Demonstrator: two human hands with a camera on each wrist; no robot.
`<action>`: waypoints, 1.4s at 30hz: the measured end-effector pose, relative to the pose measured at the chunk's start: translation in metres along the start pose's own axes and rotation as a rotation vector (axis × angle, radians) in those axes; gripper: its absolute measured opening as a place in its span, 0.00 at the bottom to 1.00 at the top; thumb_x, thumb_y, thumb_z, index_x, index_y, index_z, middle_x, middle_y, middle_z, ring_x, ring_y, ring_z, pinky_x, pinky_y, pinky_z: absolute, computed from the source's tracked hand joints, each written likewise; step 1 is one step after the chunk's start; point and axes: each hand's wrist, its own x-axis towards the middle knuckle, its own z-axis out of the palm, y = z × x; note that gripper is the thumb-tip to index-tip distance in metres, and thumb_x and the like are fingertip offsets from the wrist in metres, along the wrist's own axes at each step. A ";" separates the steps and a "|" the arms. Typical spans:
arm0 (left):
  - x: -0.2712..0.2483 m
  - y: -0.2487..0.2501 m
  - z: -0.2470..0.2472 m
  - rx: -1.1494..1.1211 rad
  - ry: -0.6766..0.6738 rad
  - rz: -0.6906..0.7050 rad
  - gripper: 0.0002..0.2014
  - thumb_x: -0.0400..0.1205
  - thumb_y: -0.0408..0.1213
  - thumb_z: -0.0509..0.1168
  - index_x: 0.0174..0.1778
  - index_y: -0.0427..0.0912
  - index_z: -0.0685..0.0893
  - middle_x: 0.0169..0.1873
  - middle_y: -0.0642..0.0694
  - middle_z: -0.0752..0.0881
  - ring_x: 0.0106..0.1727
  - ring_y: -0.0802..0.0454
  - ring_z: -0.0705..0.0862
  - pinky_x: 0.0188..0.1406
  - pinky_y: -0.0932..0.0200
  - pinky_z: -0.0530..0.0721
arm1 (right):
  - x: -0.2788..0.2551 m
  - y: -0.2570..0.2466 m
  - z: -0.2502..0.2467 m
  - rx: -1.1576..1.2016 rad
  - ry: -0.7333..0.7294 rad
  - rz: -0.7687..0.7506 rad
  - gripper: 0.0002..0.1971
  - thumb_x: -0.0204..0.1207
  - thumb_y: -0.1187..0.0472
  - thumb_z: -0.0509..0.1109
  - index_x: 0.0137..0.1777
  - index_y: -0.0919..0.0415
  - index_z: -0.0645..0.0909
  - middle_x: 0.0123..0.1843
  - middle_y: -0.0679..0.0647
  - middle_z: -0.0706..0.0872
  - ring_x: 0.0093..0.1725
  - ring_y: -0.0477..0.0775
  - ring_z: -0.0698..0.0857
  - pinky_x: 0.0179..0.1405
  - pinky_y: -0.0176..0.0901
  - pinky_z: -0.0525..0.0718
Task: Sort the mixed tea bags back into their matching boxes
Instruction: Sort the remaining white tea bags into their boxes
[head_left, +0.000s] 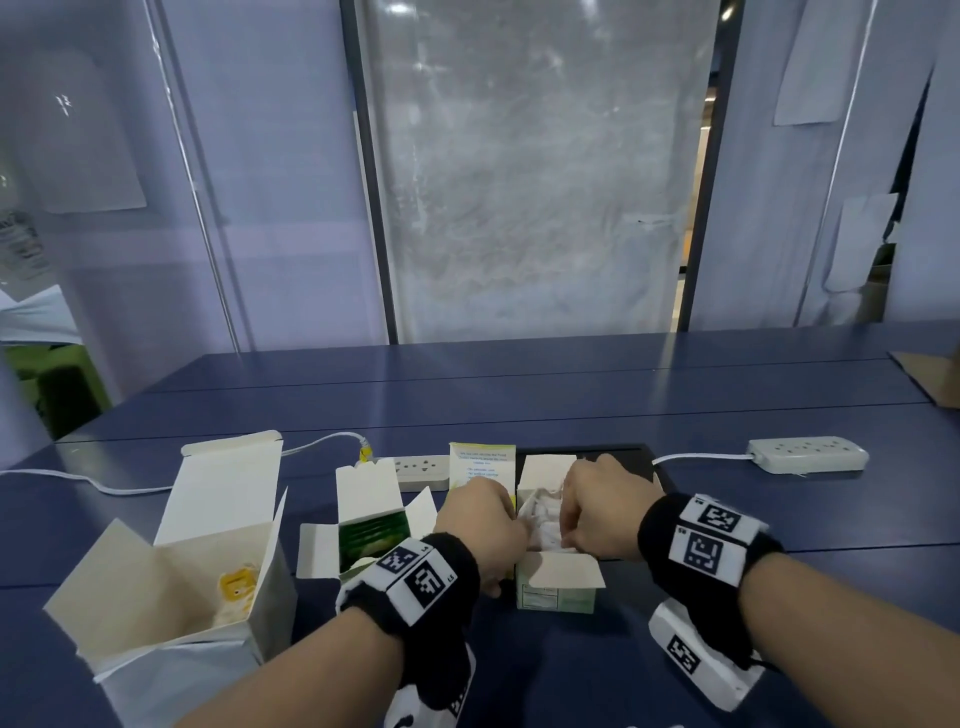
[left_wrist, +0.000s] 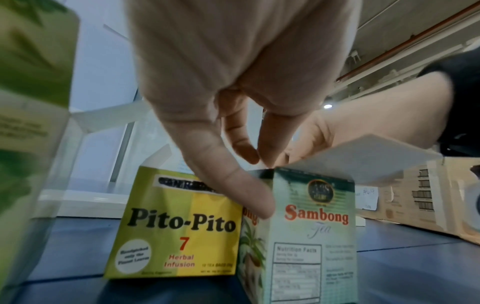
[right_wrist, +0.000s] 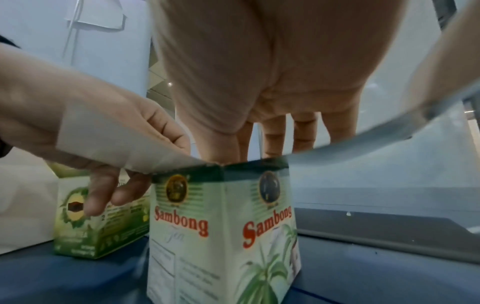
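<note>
The Sambong box (head_left: 556, 597) (left_wrist: 311, 236) (right_wrist: 221, 236) stands open in the middle of the blue table, with white tea bags (head_left: 543, 514) showing inside. My left hand (head_left: 483, 519) (left_wrist: 257, 181) pinches its left wall, thumb outside and fingertips over the rim. My right hand (head_left: 597, 514) (right_wrist: 259, 139) reaches down into the box; its fingertips are hidden behind the rim. A yellow Pito-Pito box (head_left: 483, 462) (left_wrist: 176, 226) stands just behind. A green box (head_left: 371, 535) (right_wrist: 101, 232) is open to the left. A large white box (head_left: 208, 519) at far left holds a yellow tea bag (head_left: 236, 587).
Two white power strips (head_left: 808, 453) (head_left: 421, 470) with cables lie behind the boxes. A black inset panel (head_left: 623, 457) sits under the Sambong box's far side. Brown cardboard (head_left: 930, 374) lies at the right edge. A glass partition closes the table's far side.
</note>
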 end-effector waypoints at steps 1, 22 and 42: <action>0.001 0.000 0.001 0.008 0.000 0.000 0.07 0.78 0.33 0.64 0.34 0.39 0.79 0.28 0.41 0.83 0.21 0.43 0.83 0.19 0.51 0.87 | -0.002 0.000 -0.001 -0.007 -0.015 -0.008 0.07 0.71 0.54 0.76 0.33 0.47 0.84 0.61 0.50 0.78 0.60 0.54 0.78 0.47 0.45 0.76; 0.006 0.001 -0.001 0.268 0.014 0.181 0.06 0.76 0.39 0.67 0.35 0.47 0.88 0.34 0.52 0.86 0.39 0.52 0.83 0.37 0.63 0.81 | -0.019 0.007 -0.005 -0.171 -0.004 -0.155 0.09 0.78 0.56 0.66 0.47 0.47 0.88 0.63 0.45 0.75 0.61 0.54 0.69 0.61 0.50 0.70; -0.040 -0.003 -0.014 0.267 0.008 0.297 0.15 0.79 0.28 0.56 0.53 0.46 0.84 0.48 0.45 0.83 0.47 0.47 0.82 0.45 0.62 0.76 | -0.106 0.021 0.003 0.141 0.481 -0.096 0.16 0.72 0.71 0.63 0.52 0.55 0.88 0.61 0.51 0.81 0.62 0.55 0.74 0.64 0.40 0.70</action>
